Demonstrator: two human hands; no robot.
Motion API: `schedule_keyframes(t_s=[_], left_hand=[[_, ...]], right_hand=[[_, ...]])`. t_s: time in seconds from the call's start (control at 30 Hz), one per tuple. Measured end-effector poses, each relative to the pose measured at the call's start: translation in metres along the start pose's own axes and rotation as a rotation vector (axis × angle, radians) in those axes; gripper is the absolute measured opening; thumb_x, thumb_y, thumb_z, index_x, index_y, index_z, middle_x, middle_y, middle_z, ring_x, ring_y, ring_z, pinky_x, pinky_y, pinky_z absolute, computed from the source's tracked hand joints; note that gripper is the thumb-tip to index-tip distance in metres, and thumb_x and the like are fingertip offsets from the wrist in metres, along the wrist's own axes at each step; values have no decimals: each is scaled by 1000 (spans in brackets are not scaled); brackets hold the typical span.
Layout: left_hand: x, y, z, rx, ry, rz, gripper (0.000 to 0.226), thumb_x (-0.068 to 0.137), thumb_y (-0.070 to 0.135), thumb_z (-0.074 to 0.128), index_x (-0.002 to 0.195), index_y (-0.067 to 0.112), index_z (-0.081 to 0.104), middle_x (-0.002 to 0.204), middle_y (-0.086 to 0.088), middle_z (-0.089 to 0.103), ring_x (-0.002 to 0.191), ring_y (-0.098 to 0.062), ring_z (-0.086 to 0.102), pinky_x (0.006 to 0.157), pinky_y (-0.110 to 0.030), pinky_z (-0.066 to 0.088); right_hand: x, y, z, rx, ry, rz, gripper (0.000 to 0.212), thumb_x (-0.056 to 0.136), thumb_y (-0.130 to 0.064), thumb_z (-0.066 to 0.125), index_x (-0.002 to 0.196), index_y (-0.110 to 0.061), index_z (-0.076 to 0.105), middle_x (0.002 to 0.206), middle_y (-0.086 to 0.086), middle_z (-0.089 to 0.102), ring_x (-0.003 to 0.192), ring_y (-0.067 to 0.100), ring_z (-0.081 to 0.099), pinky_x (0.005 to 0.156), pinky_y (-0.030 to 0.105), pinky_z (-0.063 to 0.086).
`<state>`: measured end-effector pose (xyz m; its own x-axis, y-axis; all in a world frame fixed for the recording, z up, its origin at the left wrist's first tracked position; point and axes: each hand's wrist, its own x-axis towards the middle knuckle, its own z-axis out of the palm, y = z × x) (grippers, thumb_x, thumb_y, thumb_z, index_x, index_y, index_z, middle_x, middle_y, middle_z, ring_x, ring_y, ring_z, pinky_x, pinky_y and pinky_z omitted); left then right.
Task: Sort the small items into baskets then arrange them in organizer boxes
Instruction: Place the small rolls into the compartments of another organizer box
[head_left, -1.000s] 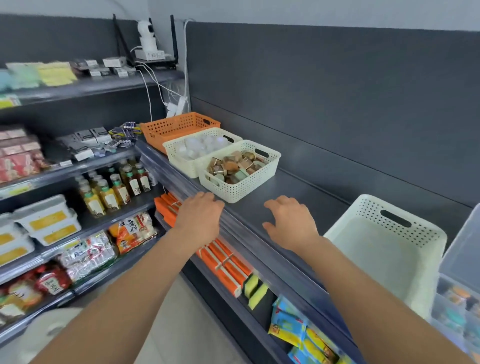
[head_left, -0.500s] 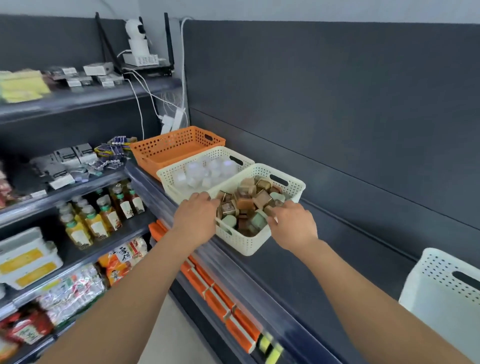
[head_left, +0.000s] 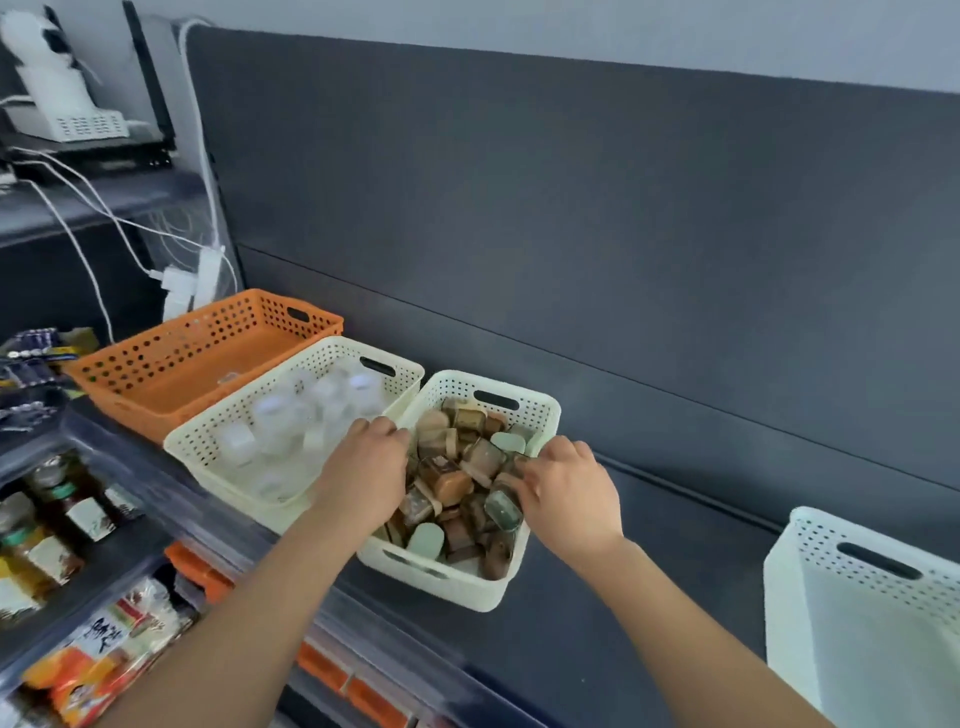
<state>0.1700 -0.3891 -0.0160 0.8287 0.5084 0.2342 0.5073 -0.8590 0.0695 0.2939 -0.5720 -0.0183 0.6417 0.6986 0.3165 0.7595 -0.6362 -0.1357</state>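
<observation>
A cream perforated basket (head_left: 457, 587) full of small brown and green items (head_left: 452, 483) sits at the front of the dark shelf, turned at an angle, its near end over the shelf's edge. My left hand (head_left: 363, 478) grips its left rim and my right hand (head_left: 566, 493) grips its right rim, fingers curled over the edge. To its left stands a second cream basket (head_left: 208, 452) with several translucent white items (head_left: 280, 415). Behind that one is an orange basket (head_left: 171, 374).
A large white basket (head_left: 857, 623) stands on the shelf at the right edge. A dark back panel (head_left: 623, 260) rises behind the baskets. Lower shelves at left hold bottles (head_left: 47, 525) and snack packs (head_left: 104, 660). Cables and a white device (head_left: 62, 104) are at the upper left.
Both hands reached from the shelf's front edge to the basket of brown and green items and took hold of its rims. The basket has turned and come nearer the shelf's edge.
</observation>
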Motion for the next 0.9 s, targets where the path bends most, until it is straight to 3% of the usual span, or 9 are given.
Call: schedule_keyframes(t_s=[0.17,0.27,0.43,0.53,0.7,0.9], left_hand=[[18,2,7,-154,-28,-30,40,95,13,47,135,14,47,122,-6,51,102,-21,57,84,-31,49],[20,0,13,-216,-60,-31,34,98,19,41,131,15,48,120,-5,55,98,-21,61,80,-34,52],[14,-7,22,-284,-60,-17,40,102,32,31,137,20,45,97,2,68,87,-16,65,71,-31,52],[14,-9,22,-355,-52,-20,40,102,31,32,139,22,44,93,3,68,85,-17,63,68,-30,50],[10,-7,14,-431,-57,11,42,102,26,35,142,17,42,110,-2,68,99,-20,63,78,-31,48],[17,3,-13,-580,-45,87,39,101,20,37,139,16,46,119,-4,64,104,-23,60,82,-36,49]], right_hand=[[-11,9,-6,106,-21,170,29,92,-38,51,110,-18,63,112,-1,55,105,21,49,73,32,48],[-21,5,-7,205,8,371,41,90,-42,53,125,-20,46,116,-1,48,103,19,51,68,31,47],[-31,-8,-3,304,-97,629,35,94,-49,41,113,-21,49,88,-2,63,81,22,60,68,36,52],[-33,-16,-5,372,-64,661,30,95,-45,42,113,-24,54,88,-2,65,82,21,62,69,35,53],[-36,-25,-12,381,14,695,23,93,-30,44,102,-20,63,80,-3,65,75,22,60,65,34,53],[-47,-27,-33,381,152,728,22,92,-26,45,100,-27,66,70,-6,66,67,16,59,59,33,52]])
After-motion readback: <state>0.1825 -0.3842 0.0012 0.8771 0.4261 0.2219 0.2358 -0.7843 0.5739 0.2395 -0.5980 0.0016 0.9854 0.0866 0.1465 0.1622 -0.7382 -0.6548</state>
